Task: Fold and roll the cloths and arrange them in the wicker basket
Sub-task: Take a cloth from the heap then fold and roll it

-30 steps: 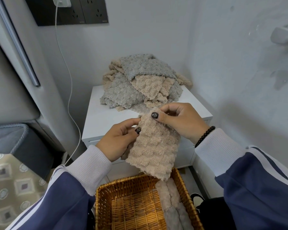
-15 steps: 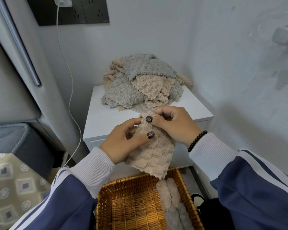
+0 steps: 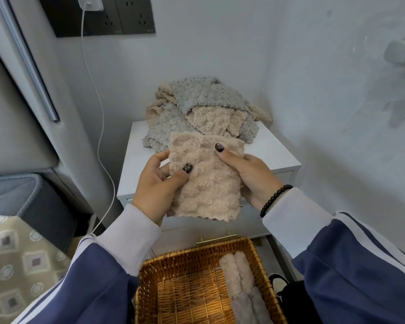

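Two hands, left hand and right hand, pinch a folded beige fluffy cloth by thumbs; fingers behind are hidden, above a woven wicker basket.

Fluffy beige waffle-textured cloth was narrow & hanging long from both thumbs 1 s ago; now spread wider, flatter between left hand & right hand. Hands moved apart. Left thumb now lower on cloth face, right thumb near top edge. Bottom edge lifted clear of woven wicker basket.
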{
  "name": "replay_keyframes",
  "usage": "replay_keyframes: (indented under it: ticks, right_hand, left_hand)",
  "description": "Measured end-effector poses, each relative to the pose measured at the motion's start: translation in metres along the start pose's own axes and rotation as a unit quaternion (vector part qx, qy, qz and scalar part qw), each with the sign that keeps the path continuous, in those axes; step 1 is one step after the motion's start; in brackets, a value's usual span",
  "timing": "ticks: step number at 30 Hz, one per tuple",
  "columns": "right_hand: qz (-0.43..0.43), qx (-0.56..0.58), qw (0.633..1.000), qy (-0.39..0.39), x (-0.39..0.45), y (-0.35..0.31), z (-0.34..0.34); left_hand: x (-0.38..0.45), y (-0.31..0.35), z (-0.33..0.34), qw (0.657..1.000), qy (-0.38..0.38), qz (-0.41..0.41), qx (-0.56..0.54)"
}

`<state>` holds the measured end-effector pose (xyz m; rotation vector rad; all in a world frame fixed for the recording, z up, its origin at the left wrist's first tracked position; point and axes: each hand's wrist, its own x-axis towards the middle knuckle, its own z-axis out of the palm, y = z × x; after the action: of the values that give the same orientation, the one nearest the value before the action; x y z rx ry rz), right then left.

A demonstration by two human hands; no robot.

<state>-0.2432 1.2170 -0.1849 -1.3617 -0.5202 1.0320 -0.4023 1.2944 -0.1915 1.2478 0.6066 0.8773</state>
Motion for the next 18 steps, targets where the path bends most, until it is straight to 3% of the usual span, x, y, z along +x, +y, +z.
replay_keyframes:
  ticks: [2, 5, 11, 14, 18]
  right_hand:
    - [0.035, 0.087, 0.993, -0.069, -0.004, 0.001, 0.002]
    - [0.009, 0.069, 0.995, -0.075, -0.005, 0.003, 0.002]
    - [-0.08, -0.141, 0.986, -0.036, -0.007, -0.004, -0.009]
    - [-0.099, -0.277, 0.952, -0.08, -0.013, -0.01, -0.013]
    - [-0.071, -0.368, 0.914, -0.154, -0.019, -0.008, -0.013]
  left_hand:
    - [0.001, 0.002, 0.0, 0.999, 0.019, -0.011, -0.027]
    - [0.002, 0.004, -0.001, 0.998, 0.031, -0.03, -0.044]
    - [0.003, 0.01, -0.005, 0.998, 0.006, -0.061, -0.004]
    - [0.006, 0.008, -0.012, 0.993, -0.025, -0.062, 0.102]
    - [0.006, 0.004, -0.016, 0.964, -0.135, -0.066, 0.222]
